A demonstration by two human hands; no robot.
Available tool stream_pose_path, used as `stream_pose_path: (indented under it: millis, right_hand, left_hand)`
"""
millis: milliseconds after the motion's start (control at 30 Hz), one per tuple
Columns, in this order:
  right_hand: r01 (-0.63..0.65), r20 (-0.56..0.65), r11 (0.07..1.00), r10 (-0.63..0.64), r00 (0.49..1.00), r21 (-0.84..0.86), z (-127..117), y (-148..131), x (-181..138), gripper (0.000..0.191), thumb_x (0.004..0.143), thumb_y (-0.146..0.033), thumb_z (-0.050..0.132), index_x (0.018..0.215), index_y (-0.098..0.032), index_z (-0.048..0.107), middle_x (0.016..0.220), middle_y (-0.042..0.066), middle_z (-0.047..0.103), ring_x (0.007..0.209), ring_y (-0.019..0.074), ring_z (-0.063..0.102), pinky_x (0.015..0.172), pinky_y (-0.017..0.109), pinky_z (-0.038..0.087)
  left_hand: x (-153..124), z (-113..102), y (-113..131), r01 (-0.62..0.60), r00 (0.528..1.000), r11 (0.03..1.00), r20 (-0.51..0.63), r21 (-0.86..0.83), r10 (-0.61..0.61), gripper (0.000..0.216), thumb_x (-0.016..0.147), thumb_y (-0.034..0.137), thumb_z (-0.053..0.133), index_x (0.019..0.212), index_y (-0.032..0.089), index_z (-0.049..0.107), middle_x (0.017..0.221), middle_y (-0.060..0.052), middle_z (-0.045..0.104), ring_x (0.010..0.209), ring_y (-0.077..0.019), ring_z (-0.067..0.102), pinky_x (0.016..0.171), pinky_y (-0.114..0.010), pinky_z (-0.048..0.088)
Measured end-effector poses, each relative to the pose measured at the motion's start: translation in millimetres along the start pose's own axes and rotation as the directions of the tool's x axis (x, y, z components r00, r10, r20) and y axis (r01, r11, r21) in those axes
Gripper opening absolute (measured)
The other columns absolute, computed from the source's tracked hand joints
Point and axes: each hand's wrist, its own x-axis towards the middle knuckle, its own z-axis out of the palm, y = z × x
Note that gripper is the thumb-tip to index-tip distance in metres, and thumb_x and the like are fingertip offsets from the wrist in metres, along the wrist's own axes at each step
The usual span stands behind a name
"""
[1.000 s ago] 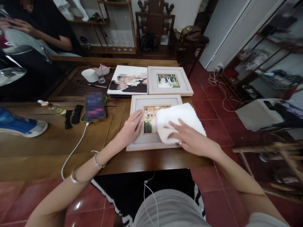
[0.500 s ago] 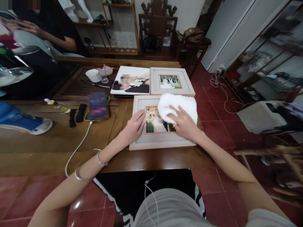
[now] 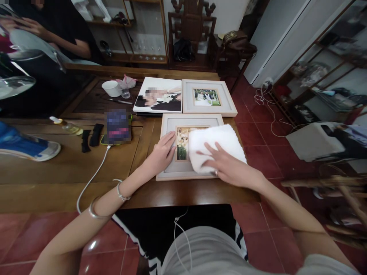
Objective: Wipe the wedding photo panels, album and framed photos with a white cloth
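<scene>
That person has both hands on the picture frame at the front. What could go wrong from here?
A hard push of the right hand on the white cloth might slide the front frame, despite the left hand on it.

The white cable runs near the left forearm and could get snagged.

The back right frame sits close to the right edge of the table; a bump might tip it off.

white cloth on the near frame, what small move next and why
Perhaps slide the white cloth left over the picture: the right hand lies on the cloth, the picture's left part shows uncovered, and the left hand rests on the left of the frame.
</scene>
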Motion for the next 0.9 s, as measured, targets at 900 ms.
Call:
stream_pose_path:
  millis: [900]
  right_hand:
    - [-0.109,-0.108,0.968,0.087,0.99,-0.224,8,33,18,0.068,0.067,0.012,0.042,0.12,-0.021,0.069,0.157,0.007,0.042,0.151,0.0424,0.015,0.111,0.082,0.019]
  left_hand:
    - [1,-1,-1,0.0,1.0,1.0,0.014,0.006,0.0,0.048,0.101,0.026,0.038,0.145,0.008,0.047,0.15,-0.022,0.047,0.143,-0.0314,0.041,0.117,-0.056,0.038]
